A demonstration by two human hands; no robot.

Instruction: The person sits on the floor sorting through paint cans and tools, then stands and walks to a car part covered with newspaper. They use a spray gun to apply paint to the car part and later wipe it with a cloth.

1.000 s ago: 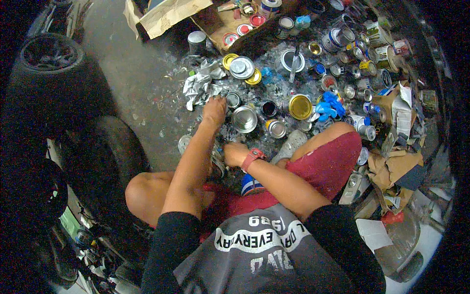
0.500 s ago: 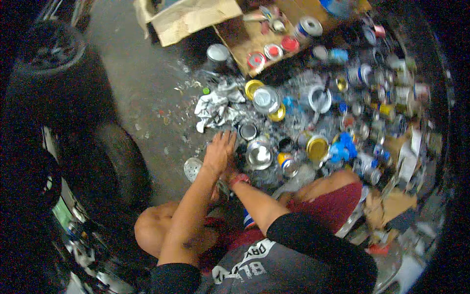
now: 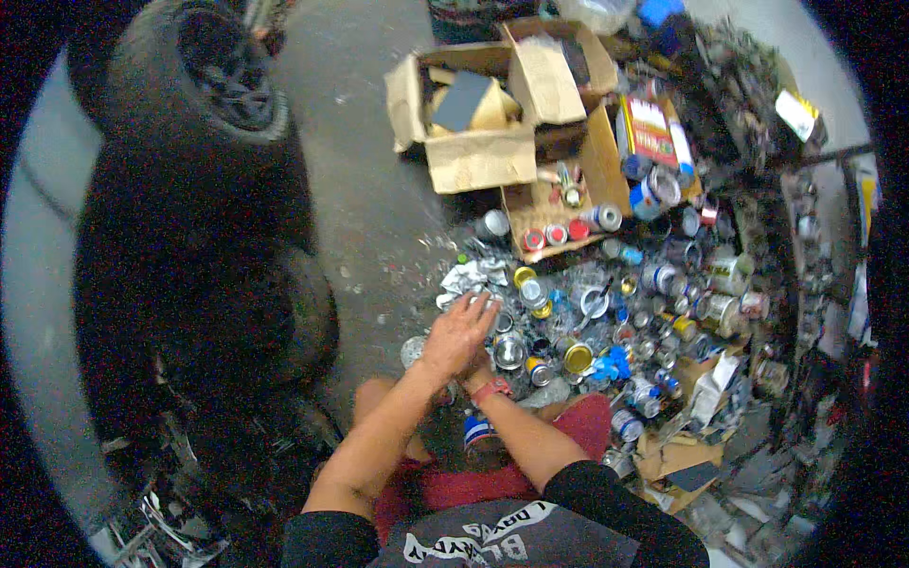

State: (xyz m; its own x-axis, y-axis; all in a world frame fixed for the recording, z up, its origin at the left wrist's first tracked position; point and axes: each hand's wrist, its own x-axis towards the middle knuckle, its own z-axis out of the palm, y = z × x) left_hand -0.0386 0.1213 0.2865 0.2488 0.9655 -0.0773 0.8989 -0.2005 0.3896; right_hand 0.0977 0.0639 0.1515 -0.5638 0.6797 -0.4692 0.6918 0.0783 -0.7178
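Left of the round silver metal can (image 3: pixel 509 352), the left hand (image 3: pixel 457 339) extends its fingers, the right hand's (image 3: pixel 477 368) are indeterminable, and sweeping rightward could topple the can.

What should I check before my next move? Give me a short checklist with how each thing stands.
1. Left hand in plain view: ok, near the crumpled white material.
2. Left hand gloved: not ok, it is bare.
3. Right hand free of objects: cannot tell, mostly hidden by the left.
4. Red watch on right wrist: ok.
5. Space to the right uncluttered: not ok, cans crowd it.
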